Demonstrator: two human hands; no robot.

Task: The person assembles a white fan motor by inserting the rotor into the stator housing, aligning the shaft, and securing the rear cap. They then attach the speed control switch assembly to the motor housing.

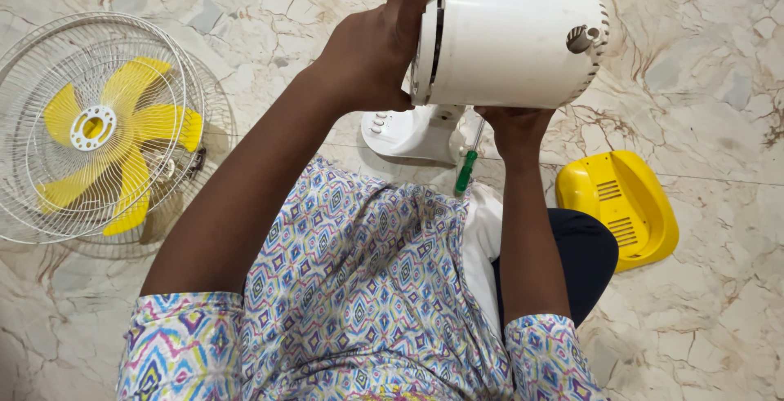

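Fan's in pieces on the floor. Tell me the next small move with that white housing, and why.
Probably bring the green-handled screwdriver up to the white motor housing. The left hand grips its front rim, the right hand supports it underneath with the screwdriver hanging unused, tip away from any screw.

Short-sleeved top [359, 287] in multicoloured diamond print, dark trousers [584, 262], bare forearms

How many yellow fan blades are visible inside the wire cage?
5. All sit inside the wire cage on the floor at left, spread around the white hub; none seems hidden.
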